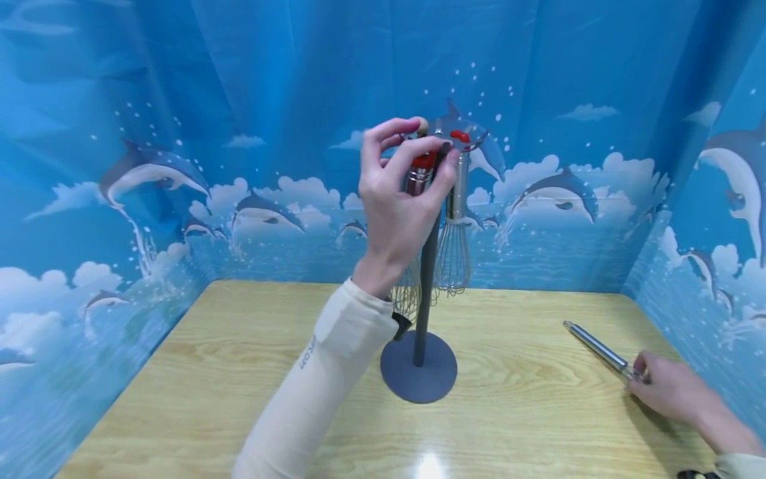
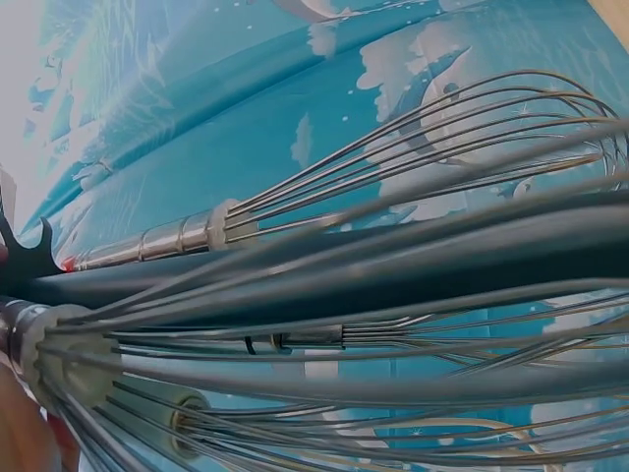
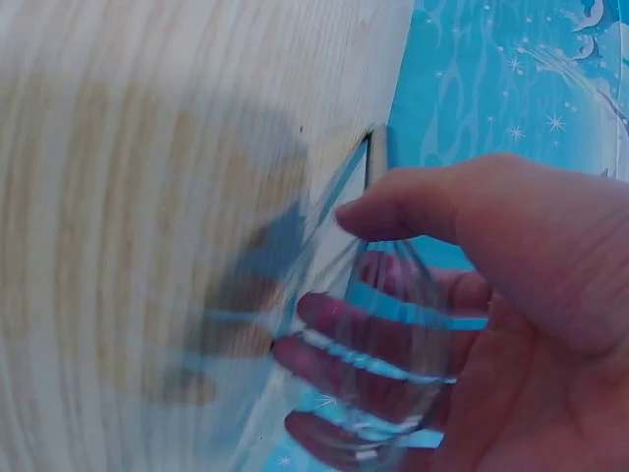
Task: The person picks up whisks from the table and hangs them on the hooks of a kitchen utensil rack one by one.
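Observation:
My left hand (image 1: 399,186) is raised at the top of a dark whisk stand (image 1: 427,286), its thumb and index finger pinching a dark hook end there. Several whisks hang round the post, among them a steel whisk (image 1: 458,193) just right of the hand. The left wrist view shows their wire loops (image 2: 413,167) close up, beside the post. Low on the right, my right hand (image 1: 673,389) grips another steel whisk (image 1: 598,347) by its wires, the handle pointing away to the upper left. In the right wrist view the thumb and curled fingers surround the wire loops (image 3: 393,344).
The stand's round base (image 1: 419,382) rests mid-table on the wood-grain table (image 1: 239,372). A blue dolphin-print curtain (image 1: 335,80) rises behind and along both sides, close to my right hand. Red hanging tabs (image 1: 459,136) show at the stand's top.

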Demonstrator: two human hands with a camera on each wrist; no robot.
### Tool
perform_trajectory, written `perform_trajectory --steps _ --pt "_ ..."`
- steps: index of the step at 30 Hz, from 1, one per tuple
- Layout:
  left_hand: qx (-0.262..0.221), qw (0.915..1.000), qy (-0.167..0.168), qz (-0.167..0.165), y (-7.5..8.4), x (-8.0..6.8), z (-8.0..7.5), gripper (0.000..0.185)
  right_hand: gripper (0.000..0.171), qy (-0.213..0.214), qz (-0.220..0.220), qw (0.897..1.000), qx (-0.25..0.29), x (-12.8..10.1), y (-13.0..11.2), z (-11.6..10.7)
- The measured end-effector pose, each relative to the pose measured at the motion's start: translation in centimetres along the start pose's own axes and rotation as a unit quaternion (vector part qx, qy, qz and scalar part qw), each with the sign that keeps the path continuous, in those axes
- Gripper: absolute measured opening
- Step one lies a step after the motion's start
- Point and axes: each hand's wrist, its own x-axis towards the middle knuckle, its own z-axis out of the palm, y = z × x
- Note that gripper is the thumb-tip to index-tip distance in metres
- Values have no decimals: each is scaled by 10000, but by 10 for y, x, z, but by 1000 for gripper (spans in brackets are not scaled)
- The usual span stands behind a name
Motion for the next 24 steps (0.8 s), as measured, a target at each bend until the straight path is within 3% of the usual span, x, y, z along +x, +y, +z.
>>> perform_trajectory --steps 6,11,17,20,24 --pt "109 9999 -68 -50 1 -1 0 21 32 338 -58 9992 213 3 0 -5" --pt "215 9997 -138 -54 2 -3 0 21 34 1026 -188 9943 214 3 -5 -3" --pt "199 9996 -194 -67 3 -5 1 21 36 1537 -169 9872 386 0 -14 -3" --pt "190 9996 -191 -46 3 -5 1 20 33 1956 -225 9788 567 -4 -23 -2" --pt "196 9997 -150 1 3 -4 0 20 27 2635 -341 9603 850 -11 -39 -2"
